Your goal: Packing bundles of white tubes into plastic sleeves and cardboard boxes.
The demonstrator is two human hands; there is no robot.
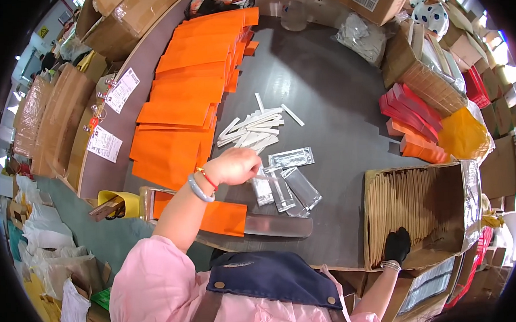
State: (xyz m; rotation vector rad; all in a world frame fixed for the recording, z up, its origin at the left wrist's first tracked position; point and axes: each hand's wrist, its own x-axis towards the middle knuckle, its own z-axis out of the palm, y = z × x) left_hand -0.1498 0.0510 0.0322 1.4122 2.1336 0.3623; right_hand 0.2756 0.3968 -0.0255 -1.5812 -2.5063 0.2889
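Observation:
My bare left hand (235,165), with a red bracelet and a pale bangle at the wrist, is closed with its fingertips together above the table. Whatever is in its fingertips is too small to make out. Just beyond and beside it lie clear plastic packets (301,188) and a loose pile of white strips (251,131). My right hand (397,246), in a black glove, reaches into an open cardboard box (455,210) at the near right. It touches a tight row of brown envelopes (397,204); its fingers are dark and hard to make out.
Overlapping orange envelopes (180,98) cover the table's left side. Before me lie an orange piece (225,218) and a translucent strip (278,225). Red packets (411,109) stand at the right, with a clear jar (293,15) at the back. Another person (430,15) is far right.

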